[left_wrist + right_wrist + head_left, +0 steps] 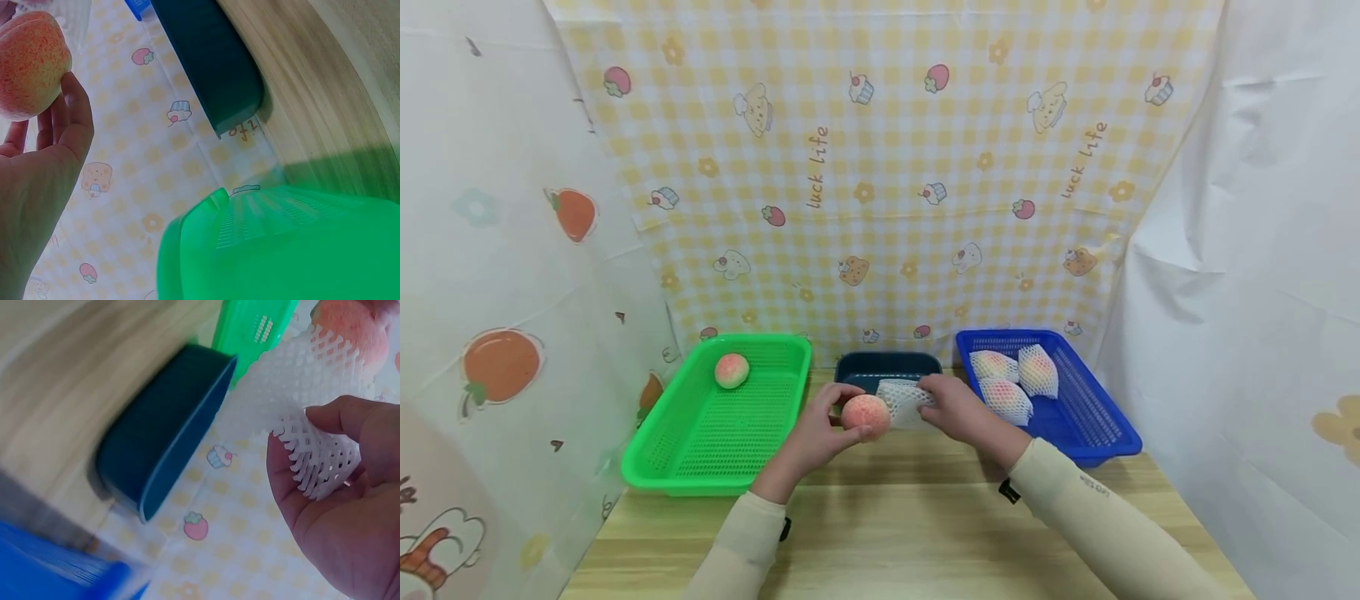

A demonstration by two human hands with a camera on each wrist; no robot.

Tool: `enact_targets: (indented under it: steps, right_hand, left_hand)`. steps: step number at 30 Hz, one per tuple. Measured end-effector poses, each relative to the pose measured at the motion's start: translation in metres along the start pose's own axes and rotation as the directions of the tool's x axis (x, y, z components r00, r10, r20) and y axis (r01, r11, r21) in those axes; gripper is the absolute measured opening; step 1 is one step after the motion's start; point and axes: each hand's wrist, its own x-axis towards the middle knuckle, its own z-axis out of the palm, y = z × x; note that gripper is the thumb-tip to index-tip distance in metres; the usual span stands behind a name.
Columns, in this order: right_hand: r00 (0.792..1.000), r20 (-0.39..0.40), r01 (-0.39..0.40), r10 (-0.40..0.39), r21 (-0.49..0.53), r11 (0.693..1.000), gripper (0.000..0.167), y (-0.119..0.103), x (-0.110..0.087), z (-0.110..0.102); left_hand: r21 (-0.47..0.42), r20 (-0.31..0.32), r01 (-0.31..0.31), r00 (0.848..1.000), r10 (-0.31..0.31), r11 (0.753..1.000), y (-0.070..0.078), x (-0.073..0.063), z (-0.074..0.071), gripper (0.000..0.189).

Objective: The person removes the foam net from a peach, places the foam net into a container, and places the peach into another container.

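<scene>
Wooden table nearest; both hands above it. Left hand grips a bare peach, thumb on the near side, fingers curled round the far side, parted just to the fruit's width. Right hand pinches a white foam net between thumb and fingers. Peach is roundish, long axis unclear; net lies crosswise, running from right hand to peach. Right wrist view shows the net's toothed edge overlapping the peach; whether it's inside, can't tell. Left wrist view shows the peach's crease. Behind the hands, a dark tray, between green basket and blue basket. Only head view shows another peach in green, three netted peaches in blue. Checked cloth farthest.
</scene>
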Motion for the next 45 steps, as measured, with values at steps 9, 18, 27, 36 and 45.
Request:
enact_targets:
  steps: [9, 18, 27, 36, 45]
  right_hand:
    - [1.0, -0.006, -0.006, 0.006, -0.052, 0.999, 0.027, 0.006, 0.041, -0.016]
    - [1.0, 0.001, -0.009, 0.009, -0.176, 0.984, 0.007, 0.009, 0.072, -0.015]
    - [1.0, 0.014, -0.013, 0.017, -0.282, 0.959, 0.012, 0.014, 0.101, -0.009]
    - [0.999, -0.006, -0.041, 0.041, -0.292, 0.956, 0.011, 0.033, 0.122, 0.0]
    - [0.993, -0.023, -0.113, 0.112, -0.313, 0.943, 0.015, 0.054, 0.134, 0.022]
  left_hand:
    - [0.004, 0.002, 0.006, 1.0, -0.006, 1.0, 0.003, 0.002, -0.004, 0.057]
    - [0.005, -0.008, 0.02, 1.0, -0.02, 1.0, 0.002, -0.001, -0.007, 0.058]
    - [0.01, -0.018, 0.006, 1.0, -0.006, 1.0, 0.0, -0.001, -0.01, 0.057]
    - [0.0, -0.024, 0.016, 1.0, -0.016, 1.0, -0.001, -0.003, -0.012, 0.059]
    - [-0.004, -0.023, 0.012, 1.0, -0.012, 1.0, -0.001, -0.003, -0.013, 0.057]
